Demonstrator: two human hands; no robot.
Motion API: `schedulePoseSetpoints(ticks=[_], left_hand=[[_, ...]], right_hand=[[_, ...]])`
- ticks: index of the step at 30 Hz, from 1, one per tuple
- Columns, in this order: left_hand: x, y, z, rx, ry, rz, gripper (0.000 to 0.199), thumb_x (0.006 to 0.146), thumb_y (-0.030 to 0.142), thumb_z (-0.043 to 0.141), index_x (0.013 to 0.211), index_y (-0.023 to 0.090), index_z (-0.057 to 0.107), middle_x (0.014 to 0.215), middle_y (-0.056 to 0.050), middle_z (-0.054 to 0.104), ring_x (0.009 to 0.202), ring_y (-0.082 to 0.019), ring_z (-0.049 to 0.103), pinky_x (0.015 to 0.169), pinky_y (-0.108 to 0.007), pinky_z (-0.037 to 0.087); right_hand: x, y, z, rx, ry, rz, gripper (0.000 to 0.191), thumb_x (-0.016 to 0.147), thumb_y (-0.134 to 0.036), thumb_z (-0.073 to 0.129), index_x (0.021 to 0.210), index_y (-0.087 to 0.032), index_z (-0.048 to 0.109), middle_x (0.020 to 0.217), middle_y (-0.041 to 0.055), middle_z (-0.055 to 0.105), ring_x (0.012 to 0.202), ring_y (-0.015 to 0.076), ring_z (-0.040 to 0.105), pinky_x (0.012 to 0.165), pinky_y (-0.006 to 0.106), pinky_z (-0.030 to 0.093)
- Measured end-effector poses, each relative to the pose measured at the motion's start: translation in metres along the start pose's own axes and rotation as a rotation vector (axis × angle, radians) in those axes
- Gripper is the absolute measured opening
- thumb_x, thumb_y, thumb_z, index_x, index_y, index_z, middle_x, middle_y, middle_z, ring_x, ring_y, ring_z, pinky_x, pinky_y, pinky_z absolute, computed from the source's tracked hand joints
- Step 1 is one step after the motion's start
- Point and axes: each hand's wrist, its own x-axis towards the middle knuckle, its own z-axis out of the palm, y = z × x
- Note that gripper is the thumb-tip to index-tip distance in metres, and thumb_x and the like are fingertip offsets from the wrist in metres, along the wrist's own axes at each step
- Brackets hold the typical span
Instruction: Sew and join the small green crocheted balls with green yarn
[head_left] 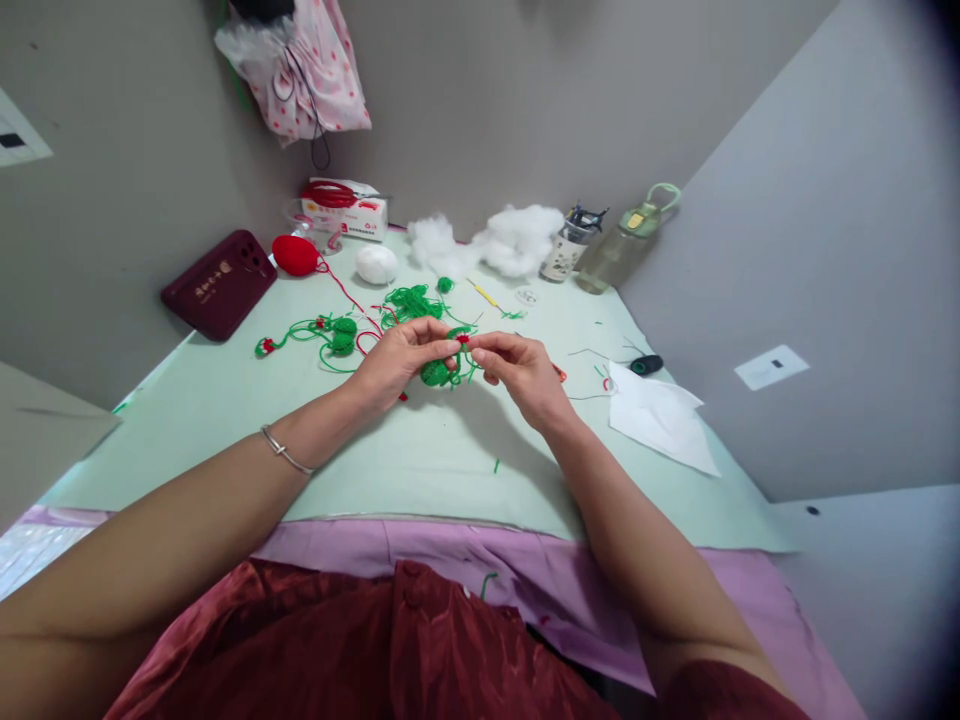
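Over the middle of the table, my left hand [410, 352] pinches a small green and red crochet piece [462, 339] between thumb and fingers. My right hand [520, 368] meets it from the other side, thumb and forefinger closed at its red edge. Whether a needle or thread is also in those fingertips is too small to tell. A green crocheted ball [434, 373] hangs just below my left fingers, with green strands around it. Partly hidden behind my right hand is a small orange item [560, 373].
A green yarn tangle [414, 304], red yarn ball [295, 256], white ball [376, 265] and fluffy stuffing [517, 240] lie beyond my hands. Finished-looking green pieces [343, 337] are left. A yellow crochet hook [484, 293], bottle [619, 245], phone [221, 285] and white paper [660, 418] surround them.
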Motion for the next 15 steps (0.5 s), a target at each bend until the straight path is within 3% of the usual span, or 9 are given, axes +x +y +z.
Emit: schedulePoseSetpoints(ticks=[6,11,15], left_hand=[[0.0007,-0.0038,0.0004,0.021,-0.021,0.049,0.020,0.073,0.030,0.081,0.078,0.018,0.066,0.070,0.001,0.066,0.068,-0.012,0.062,0.061,-0.024,0.041],[0.0000,-0.0028,0.0026,0.021,0.039,0.048,0.021,0.076,0.036,0.079,0.084,0.020,0.070,0.071,0.002,0.065,0.067,-0.012,0.059,0.061,-0.024,0.041],[0.0022,-0.0044,0.0003,0.082,0.020,0.068,0.019,0.073,0.034,0.081,0.079,0.019,0.070,0.070,0.002,0.063,0.064,-0.010,0.055,0.062,-0.024,0.041]], right_hand=[[0.0004,0.0008,0.0052,0.087,0.035,0.038,0.030,0.072,-0.044,0.081,0.076,-0.017,0.068,0.061,-0.0044,0.054,0.055,0.0085,0.044,0.054,0.025,0.037],[0.0018,-0.0001,0.0002,0.061,-0.025,0.019,0.029,0.072,-0.041,0.081,0.085,-0.017,0.070,0.061,-0.0043,0.058,0.056,0.0092,0.051,0.057,0.025,0.042],[0.0024,0.0031,0.0007,0.214,-0.083,0.118,0.040,0.065,-0.036,0.086,0.094,-0.018,0.067,0.069,-0.0036,0.065,0.061,0.0115,0.061,0.066,0.029,0.053]])
